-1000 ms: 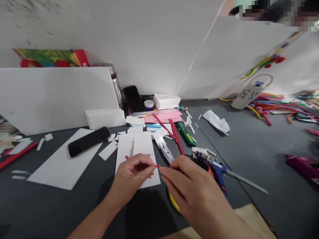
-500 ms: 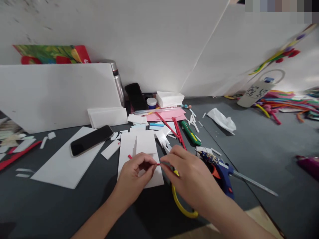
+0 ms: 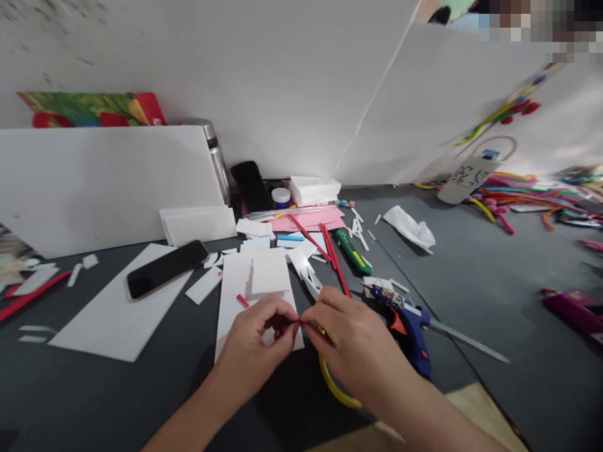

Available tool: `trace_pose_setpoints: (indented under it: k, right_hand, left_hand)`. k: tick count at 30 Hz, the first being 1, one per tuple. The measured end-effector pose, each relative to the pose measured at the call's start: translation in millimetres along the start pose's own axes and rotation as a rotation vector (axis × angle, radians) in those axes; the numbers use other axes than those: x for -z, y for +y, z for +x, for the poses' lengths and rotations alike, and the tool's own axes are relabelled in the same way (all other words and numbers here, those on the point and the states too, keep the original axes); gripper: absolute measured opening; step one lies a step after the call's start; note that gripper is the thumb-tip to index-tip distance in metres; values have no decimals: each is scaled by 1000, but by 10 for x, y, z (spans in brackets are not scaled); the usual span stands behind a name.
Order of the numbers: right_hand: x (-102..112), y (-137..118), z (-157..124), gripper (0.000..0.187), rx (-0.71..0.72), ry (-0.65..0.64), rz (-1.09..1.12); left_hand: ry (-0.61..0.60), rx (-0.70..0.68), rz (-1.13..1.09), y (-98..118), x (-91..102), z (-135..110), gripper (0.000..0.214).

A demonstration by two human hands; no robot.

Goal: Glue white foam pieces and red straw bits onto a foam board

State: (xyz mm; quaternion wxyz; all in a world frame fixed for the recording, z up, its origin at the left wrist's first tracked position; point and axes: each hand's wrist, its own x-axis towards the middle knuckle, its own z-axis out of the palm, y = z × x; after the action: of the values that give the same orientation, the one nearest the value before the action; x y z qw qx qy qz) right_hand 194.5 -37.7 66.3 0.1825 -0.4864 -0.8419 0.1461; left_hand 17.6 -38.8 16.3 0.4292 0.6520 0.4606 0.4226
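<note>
left hand [image 3: 257, 351] and right hand [image 3: 358, 351] meet fingertip to fingertip above the dark table [image 3: 94, 402]. both are closed in a pinch on one thin red strip [image 3: 242, 301]. the left thumb and forefinger clamp its middle and the right fingertips nip its right-hand end. the other end projects past the left knuckles, over a white sheet [image 3: 228, 314]. a yellow loop [image 3: 332, 386] lies under the right hand. a blue glue gun [image 3: 412, 333] sits just beside it. farther back: phone [image 3: 167, 269], green cutter [image 3: 352, 252], red sticks [image 3: 330, 248].
</note>
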Motion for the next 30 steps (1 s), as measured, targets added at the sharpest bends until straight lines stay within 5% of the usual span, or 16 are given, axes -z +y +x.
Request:
trace_pose_setpoints:
  k: [5,12,19,23,25,27,30]
  right_hand:
    - [-35,21,0,17,0,4,14]
    - [-3,85,36,14,-63,86,293]
    - [-14,51,46,15,-72,89,402]
    - [152,159,-112,13,-74,113,312]
    - [277,347,-307,15,-226,170,107]
    - [367,581,-534,27,-534,204,-226]
    - [377,858,-779,47,-808,-6,-402]
  left_hand:
    - [0,39,-47,7,-4,-2,8]
    - [-23,233,-442,35,28,44,8]
    - [10,40,-294,28,53,46,3]
    - [39,37,-259,30,46,32,4]
    - [60,54,-274,15,56,32,4]
    - [73,93,-322,-15,73,38,3]
    - [87,208,-447,-55,86,54,6]
